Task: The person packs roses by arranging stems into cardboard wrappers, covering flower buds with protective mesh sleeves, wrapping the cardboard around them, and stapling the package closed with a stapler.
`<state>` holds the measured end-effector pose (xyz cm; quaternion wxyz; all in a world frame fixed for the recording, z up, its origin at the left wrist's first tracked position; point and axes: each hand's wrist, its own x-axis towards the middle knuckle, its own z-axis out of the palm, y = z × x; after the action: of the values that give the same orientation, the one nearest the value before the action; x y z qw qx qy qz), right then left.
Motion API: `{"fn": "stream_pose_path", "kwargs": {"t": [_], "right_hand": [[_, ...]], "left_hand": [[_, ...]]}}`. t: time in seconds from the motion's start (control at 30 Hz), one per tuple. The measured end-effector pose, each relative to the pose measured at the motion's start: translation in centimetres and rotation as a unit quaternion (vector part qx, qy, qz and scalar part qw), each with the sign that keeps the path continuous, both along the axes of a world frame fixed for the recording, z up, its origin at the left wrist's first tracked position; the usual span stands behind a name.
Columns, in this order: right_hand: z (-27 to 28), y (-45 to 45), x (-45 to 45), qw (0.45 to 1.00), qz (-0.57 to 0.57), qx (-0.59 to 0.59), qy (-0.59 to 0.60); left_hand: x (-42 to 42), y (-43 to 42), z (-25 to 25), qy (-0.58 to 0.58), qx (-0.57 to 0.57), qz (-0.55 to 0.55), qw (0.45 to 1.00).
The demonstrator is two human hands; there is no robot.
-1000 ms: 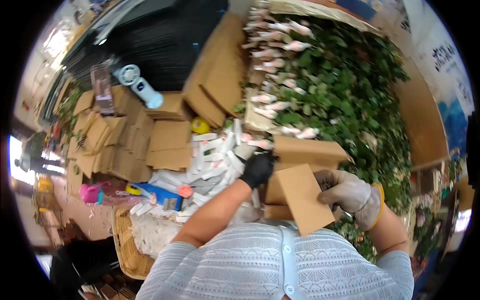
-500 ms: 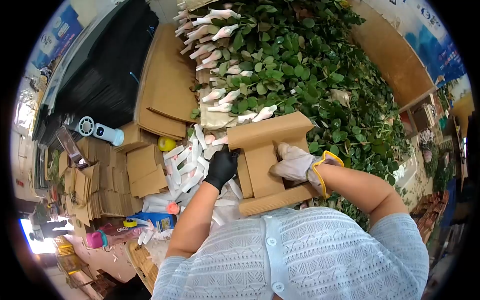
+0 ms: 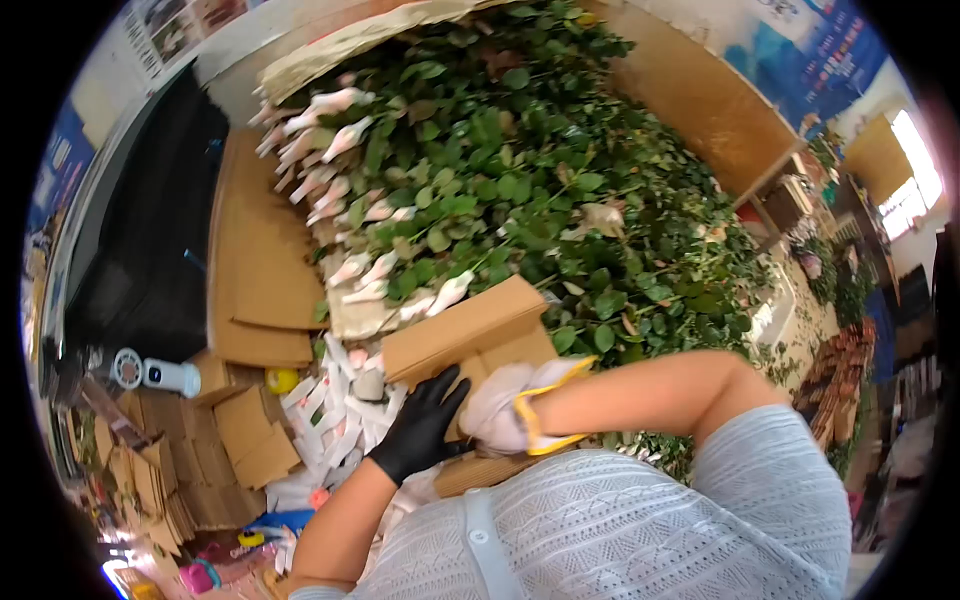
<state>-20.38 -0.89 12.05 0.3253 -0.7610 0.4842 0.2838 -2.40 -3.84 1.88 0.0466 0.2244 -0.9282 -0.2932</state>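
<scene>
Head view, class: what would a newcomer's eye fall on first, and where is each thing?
Probably the great heap of green leaves across the upper middle, with pale pink flower heads along its left side. Next, low in the centre, the left hand gloved in black and the right hand in pale, yellow-trimmed cloth, both at the folded cardboard. Toward the left edge, a light-blue fan stands out too.

On my left I see a light blue handheld fan (image 3: 172, 377) near a big black stack (image 3: 140, 240), with a round yellow thing (image 3: 282, 380) right of the fan; lower down sits a pink-lidded bottle (image 3: 199, 577), and to my upper right I see a blue poster (image 3: 835, 55) and a bright window (image 3: 912, 180)
</scene>
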Motion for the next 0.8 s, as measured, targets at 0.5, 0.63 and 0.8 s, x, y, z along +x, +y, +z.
{"fn": "stream_pose_path", "kwargs": {"t": [0.5, 0.63, 0.8], "right_hand": [[-2.2, -14.8, -10.6, 0.976, 0.003, -0.198, 0.09], [10.8, -15.7, -9.8, 0.894, -0.021, -0.447, 0.016], [15.4, -12.7, -12.7, 0.841, -0.013, -0.537, 0.066]], "left_hand": [[0.7, 2.3, -1.5, 0.148, 0.042, 0.09, 0.984], [0.5, 2.2, -1.4, 0.158, -0.026, 0.076, 0.984], [-0.7, 2.2, -0.4, 0.112, -0.039, 0.101, 0.988]]}}
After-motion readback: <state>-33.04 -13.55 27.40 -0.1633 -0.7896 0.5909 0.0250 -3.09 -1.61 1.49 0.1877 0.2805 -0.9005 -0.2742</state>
